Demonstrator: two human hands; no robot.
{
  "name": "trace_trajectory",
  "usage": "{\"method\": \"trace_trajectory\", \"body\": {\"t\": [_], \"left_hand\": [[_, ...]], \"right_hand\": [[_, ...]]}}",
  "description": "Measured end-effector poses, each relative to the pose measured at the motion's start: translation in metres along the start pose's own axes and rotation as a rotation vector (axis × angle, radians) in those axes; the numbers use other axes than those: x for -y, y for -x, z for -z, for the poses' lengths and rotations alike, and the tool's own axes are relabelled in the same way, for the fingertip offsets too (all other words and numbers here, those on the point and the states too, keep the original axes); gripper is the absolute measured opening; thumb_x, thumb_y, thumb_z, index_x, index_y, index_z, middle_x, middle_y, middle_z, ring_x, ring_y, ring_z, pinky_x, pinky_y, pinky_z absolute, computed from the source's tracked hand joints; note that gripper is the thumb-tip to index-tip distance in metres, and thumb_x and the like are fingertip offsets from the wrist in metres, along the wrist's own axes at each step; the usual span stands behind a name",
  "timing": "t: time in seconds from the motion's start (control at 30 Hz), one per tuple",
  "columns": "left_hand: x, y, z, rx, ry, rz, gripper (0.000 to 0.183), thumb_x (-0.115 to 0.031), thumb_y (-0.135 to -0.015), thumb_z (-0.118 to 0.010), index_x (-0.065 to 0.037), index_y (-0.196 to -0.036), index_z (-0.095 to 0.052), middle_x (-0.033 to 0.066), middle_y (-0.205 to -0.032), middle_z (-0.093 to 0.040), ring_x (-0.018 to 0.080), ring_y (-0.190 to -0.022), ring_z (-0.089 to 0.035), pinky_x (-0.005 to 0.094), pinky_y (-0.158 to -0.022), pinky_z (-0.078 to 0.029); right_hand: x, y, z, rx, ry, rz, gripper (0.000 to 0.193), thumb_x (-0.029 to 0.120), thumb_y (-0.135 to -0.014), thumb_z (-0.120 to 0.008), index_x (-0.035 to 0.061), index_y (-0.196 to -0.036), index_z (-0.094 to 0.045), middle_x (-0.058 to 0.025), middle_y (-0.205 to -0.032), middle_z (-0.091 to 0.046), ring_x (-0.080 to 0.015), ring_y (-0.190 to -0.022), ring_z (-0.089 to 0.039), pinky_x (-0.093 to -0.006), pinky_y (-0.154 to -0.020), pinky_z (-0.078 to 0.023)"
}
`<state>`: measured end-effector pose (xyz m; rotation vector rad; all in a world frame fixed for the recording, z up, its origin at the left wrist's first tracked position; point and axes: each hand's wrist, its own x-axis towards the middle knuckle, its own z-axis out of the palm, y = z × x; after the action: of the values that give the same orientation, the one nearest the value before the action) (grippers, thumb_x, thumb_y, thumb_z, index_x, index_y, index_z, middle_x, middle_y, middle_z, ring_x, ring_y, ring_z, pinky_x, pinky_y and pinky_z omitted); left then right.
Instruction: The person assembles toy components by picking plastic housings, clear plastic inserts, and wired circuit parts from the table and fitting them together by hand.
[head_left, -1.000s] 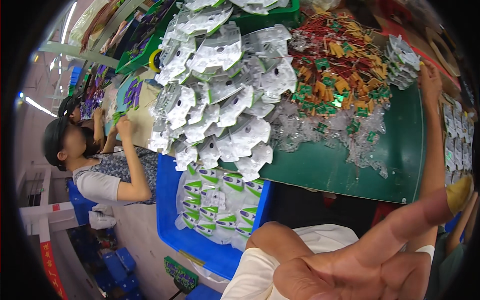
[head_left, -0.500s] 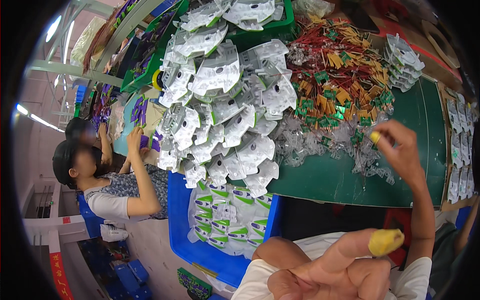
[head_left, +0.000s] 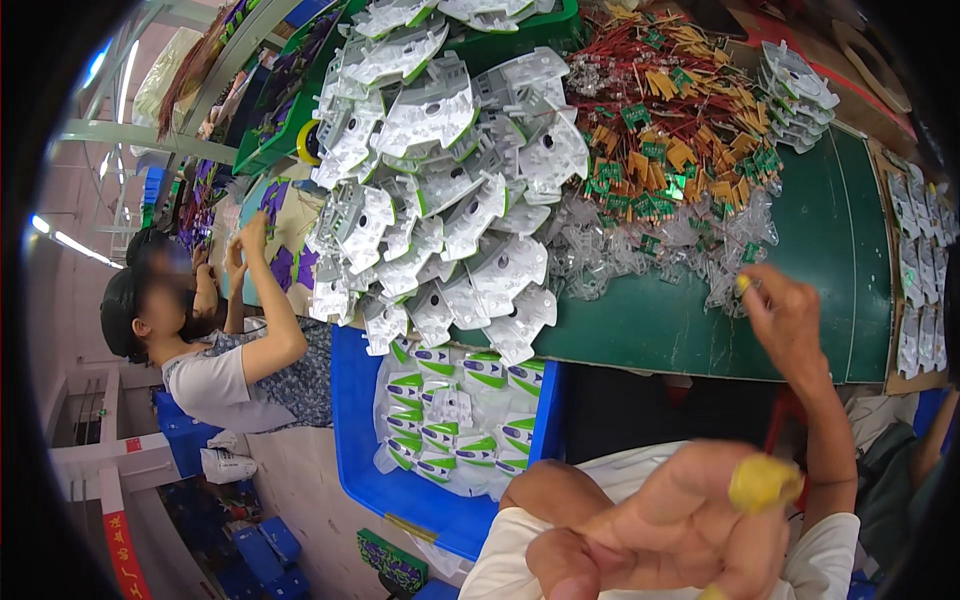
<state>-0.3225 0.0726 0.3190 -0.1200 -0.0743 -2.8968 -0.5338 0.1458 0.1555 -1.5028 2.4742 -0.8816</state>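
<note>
My left hand (head_left: pixel 670 520) is close up at the bottom, palm turned up. A yellow finger cot (head_left: pixel 765 485) covers one of its fingertips. Its thumb stands apart from the partly curled, slightly blurred fingers, and I see nothing held. My right hand (head_left: pixel 787 318) reaches over the green table to the near edge of a heap of clear plastic pieces (head_left: pixel 600 245). Its fingers are pinched together, one of them yellow-tipped; whatever is between them is too small to make out. Behind the clear pieces lie small green circuit boards (head_left: pixel 655 150) with red wires and orange tabs.
Silvery-white molded shells (head_left: pixel 430 120) are piled high left of the boards. A smaller stack of shells (head_left: pixel 795 95) stands at the back right. Below the table edge, a blue bin (head_left: pixel 355 470) holds white-and-green parts (head_left: pixel 440 435). Two co-workers (head_left: pixel 235 375) are at the left.
My right hand has shifted slightly down in the view, remaining by the clear pieces. My left hand has rotated and its fingers have curled more. The nearer co-worker's hands have risen.
</note>
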Motion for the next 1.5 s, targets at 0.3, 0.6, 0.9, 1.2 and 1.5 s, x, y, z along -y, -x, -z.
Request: {"method": "trace_trajectory", "body": {"t": [0.3,0.6,0.9,1.2,1.5], "left_hand": [[0.089,0.003,0.002,-0.041,0.223,-1.157,0.08,-0.037,-0.078,-0.069,-0.005,-0.144,-0.037,0.0321,-0.113,-0.053,0.0222,-0.064,-0.059,0.0236,-0.08,-0.047],[0.019,0.007,0.038,0.6,0.272,-0.328,0.081,-0.038,-0.085,-0.07,-0.012,-0.148,-0.026,0.0251,-0.109,-0.052,0.0226,-0.077,-0.053,0.0318,-0.063,-0.046],[-0.021,0.024,0.13,-0.394,-1.074,-0.402,0.053,-0.014,-0.093,-0.059,-0.005,-0.14,-0.035,0.0099,-0.103,-0.057,0.0209,-0.088,-0.058,0.0315,-0.081,-0.047],[-0.031,0.01,0.178,-0.449,-1.212,-0.451,0.022,0.0,-0.092,-0.061,0.0,-0.114,-0.058,0.0081,-0.112,-0.06,0.0115,-0.098,-0.059,0.0257,-0.087,-0.047],[-0.018,0.006,0.179,-0.529,-1.256,-0.512,0.018,0.004,-0.087,-0.067,0.002,-0.104,-0.063,0.0059,-0.097,-0.066,0.0077,-0.086,-0.062,0.021,-0.076,-0.05]], "right_hand": [[0.029,-0.053,0.026,-0.423,-0.361,0.174,0.022,-0.002,-0.087,-0.065,0.0024,-0.109,-0.068,-0.0026,-0.09,-0.068,-0.0079,-0.076,-0.065,-0.0207,-0.068,-0.052],[0.044,-0.048,0.027,-0.138,-0.971,0.233,0.034,0.008,-0.093,-0.05,-0.0084,-0.123,-0.054,-0.0182,-0.113,-0.065,-0.0233,-0.103,-0.064,-0.0347,-0.093,-0.049],[0.054,-0.026,-0.001,0.491,-1.535,-0.495,0.017,0.003,-0.088,-0.047,0.0042,-0.104,-0.044,-0.0061,-0.069,-0.055,-0.0086,-0.053,-0.046,-0.0221,-0.046,-0.037],[0.049,-0.004,0.001,0.601,-1.197,-0.348,0.02,-0.002,-0.085,-0.041,0.0026,-0.105,-0.044,-0.0028,-0.073,-0.056,-0.0044,-0.057,-0.046,-0.0189,-0.049,-0.036],[0.056,0.004,-0.004,0.249,-0.643,0.132,0.018,-0.008,-0.079,-0.061,-0.003,-0.096,-0.064,-0.006,-0.085,-0.064,-0.01,-0.065,-0.059,-0.0245,-0.056,-0.048]]}}
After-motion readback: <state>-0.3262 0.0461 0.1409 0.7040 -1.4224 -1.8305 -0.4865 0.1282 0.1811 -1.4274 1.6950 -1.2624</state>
